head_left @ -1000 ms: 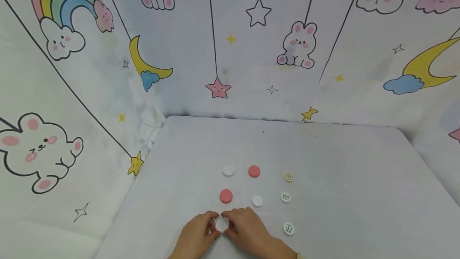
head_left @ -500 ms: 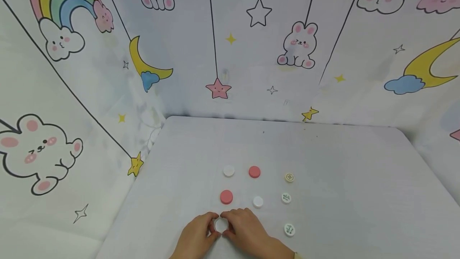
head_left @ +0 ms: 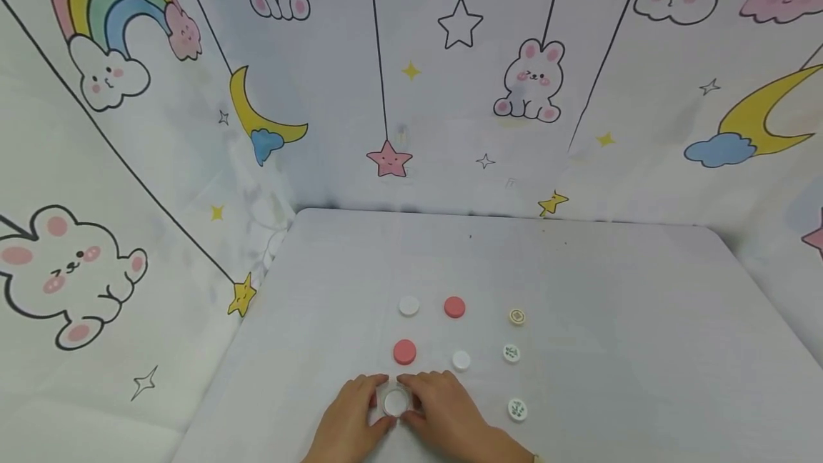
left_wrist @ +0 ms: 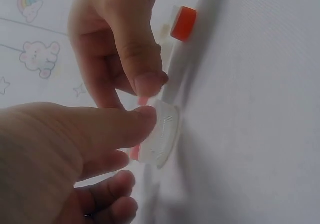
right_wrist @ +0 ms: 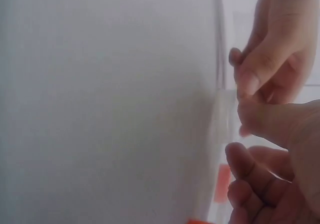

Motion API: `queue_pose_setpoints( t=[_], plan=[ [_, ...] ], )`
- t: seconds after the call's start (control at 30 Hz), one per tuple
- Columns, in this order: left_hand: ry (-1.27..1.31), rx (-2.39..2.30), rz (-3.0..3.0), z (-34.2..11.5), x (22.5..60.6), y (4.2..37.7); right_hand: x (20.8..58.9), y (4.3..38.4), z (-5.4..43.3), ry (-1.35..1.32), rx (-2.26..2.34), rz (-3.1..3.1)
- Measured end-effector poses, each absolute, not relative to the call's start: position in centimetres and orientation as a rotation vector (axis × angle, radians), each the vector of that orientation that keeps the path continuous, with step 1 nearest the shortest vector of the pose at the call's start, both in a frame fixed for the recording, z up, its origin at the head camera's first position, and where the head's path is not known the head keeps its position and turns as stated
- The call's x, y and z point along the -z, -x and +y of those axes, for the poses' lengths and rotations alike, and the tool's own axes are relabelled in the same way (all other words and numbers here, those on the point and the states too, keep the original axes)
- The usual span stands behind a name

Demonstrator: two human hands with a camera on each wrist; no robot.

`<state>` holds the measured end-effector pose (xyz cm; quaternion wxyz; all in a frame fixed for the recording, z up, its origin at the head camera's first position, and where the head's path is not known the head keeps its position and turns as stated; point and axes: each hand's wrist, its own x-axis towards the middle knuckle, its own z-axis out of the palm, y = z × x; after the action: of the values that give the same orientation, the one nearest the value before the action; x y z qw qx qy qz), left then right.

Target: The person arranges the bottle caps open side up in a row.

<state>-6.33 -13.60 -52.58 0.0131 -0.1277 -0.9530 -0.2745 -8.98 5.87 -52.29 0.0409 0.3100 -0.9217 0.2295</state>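
Observation:
A round white bottle cap [head_left: 396, 402] lies low in the middle of the table, ringed by both hands. My left hand [head_left: 350, 416] holds it from the left, and in the left wrist view its thumb [left_wrist: 142, 121] lies over the ridged side of the cap. From the right, my right hand [head_left: 450, 413] curls thumb and forefinger round the same cap. Several fingers of the right hand are bent beneath the palm in the head view. Just beyond the hands are a red cap [head_left: 405, 352] and a smaller white cap [head_left: 461, 361].
Farther back sit another white cap [head_left: 408, 306] and a red cap [head_left: 454, 307]. To the right stand a yellow-patterned disc [head_left: 517, 316] and two green-patterned discs [head_left: 511, 353]. The white table [head_left: 611, 320] meets a cartoon-printed cloth [head_left: 450, 113] behind and at the sides.
Fingertips of both hands have spread slightly, so more of the white cap's edge shows between them. The other caps and discs stay in their places.

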Motion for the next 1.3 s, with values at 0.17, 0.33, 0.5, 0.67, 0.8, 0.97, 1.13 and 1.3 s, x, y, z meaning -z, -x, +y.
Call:
queue_pose_setpoints(
  t=[0.17,0.33,0.5,0.67,0.8,0.97,1.13,1.3],
  plan=[
    [0.387,0.889,-2.926,-13.4,52.4,6.5,51.5,8.8,7.1,-0.869,-0.734,-2.800],
    [0.451,0.909,-2.862,-12.8,51.8,6.8,50.7,8.6,8.6,-0.808,-0.808,-2.771],
    [0.575,0.905,-2.801,-11.7,51.4,7.2,50.5,8.5,10.1,-0.750,-0.827,-2.740],
    [0.670,0.890,-2.751,-10.7,51.7,7.6,50.7,8.3,11.3,-0.715,-0.790,-2.691],
    [0.728,0.871,-2.727,-9.9,52.1,7.8,51.2,8.1,12.0,-0.703,-0.806,-2.616],
    [0.798,0.862,-2.753,-9.1,52.2,8.1,51.5,7.8,12.8,-0.690,-0.780,-2.588],
    [0.861,0.810,-2.785,-8.1,52.2,8.4,51.5,7.4,13.3,-0.644,-0.711,-2.694],
    [0.887,0.740,-2.821,-7.1,52.1,8.5,51.6,7.3,13.7,-0.606,-0.674,-2.801]
  ],
)
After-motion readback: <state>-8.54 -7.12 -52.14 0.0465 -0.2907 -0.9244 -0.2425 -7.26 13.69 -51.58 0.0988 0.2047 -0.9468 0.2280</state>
